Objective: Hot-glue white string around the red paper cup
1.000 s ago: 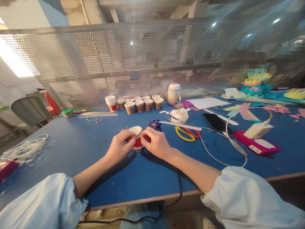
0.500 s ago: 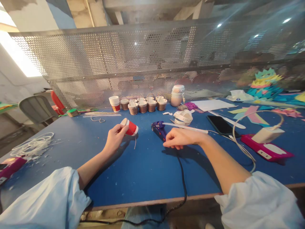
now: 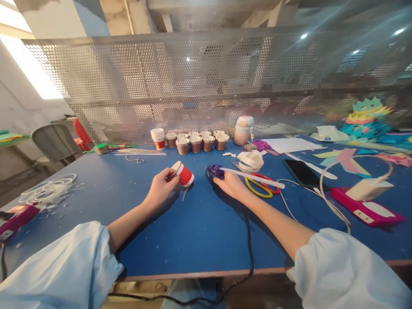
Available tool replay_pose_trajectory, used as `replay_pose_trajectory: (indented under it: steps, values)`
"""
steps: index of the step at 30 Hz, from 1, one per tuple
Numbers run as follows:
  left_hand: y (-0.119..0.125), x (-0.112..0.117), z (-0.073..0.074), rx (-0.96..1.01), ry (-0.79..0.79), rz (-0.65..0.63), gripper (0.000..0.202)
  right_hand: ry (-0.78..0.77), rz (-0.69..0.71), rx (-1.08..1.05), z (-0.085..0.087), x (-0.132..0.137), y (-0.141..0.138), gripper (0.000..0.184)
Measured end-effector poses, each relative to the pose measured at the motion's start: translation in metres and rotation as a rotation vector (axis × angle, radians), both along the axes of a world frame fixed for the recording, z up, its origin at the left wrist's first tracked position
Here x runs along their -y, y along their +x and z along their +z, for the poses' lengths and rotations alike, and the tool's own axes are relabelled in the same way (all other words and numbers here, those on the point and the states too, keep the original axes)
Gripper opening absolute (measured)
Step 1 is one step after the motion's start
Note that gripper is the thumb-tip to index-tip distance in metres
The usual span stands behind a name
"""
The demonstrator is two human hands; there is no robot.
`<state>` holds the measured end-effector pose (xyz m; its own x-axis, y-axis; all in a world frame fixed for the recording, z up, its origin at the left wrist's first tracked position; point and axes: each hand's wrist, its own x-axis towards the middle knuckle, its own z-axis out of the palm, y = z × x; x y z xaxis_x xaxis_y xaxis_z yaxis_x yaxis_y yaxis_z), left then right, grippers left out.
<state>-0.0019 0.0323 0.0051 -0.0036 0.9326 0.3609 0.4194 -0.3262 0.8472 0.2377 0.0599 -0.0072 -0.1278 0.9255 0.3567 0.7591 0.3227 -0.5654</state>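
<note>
My left hand [image 3: 160,189] is closed round a red and white paper cup [image 3: 183,173], held tilted on its side just above the blue table [image 3: 193,227]. A thin white strip hangs from the cup. My right hand [image 3: 231,184] wraps round the handle of a purple glue gun [image 3: 216,170] that lies on the table, a white glue stick [image 3: 254,177] poking out of its back. The gun's black cord [image 3: 248,240] runs under my right forearm and off the front edge.
Yellow and red scissors [image 3: 259,189] lie right of my hand. Behind are a tape roll [image 3: 250,159], several brown cups [image 3: 199,141], a stack of cups [image 3: 157,138], a jar [image 3: 243,130]. A phone [image 3: 301,171], a charger [image 3: 370,189] and a pink case [image 3: 367,208] sit right; white loops [image 3: 48,191] left.
My hands have parted: the left lifted the cup up and left, then tilted it. The right let go of the cup, moved right and closed on the glue gun.
</note>
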Motion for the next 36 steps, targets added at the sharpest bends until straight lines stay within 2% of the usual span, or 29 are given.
replay_pose_trajectory:
  steps: [5,11,17,26,36]
  values:
    - [0.0,-0.004,-0.003,0.025,-0.007,0.033,0.012,-0.095,0.197,-0.244,0.016,0.029,-0.012,0.019]
    - [0.001,-0.002,-0.004,0.043,-0.012,0.001,0.015,0.004,0.291,-0.236,0.026,0.061,-0.028,0.024]
    - [0.002,0.001,-0.002,0.043,0.002,-0.038,0.018,0.048,0.31,-0.211,0.025,0.06,-0.031,0.022]
    - [0.005,0.005,0.001,0.025,-0.005,-0.061,0.017,0.009,0.345,-0.215,0.027,0.064,-0.033,0.019]
    - [0.006,0.005,0.0,0.052,-0.033,-0.07,0.02,0.078,0.305,-0.208,0.024,0.061,-0.032,0.02]
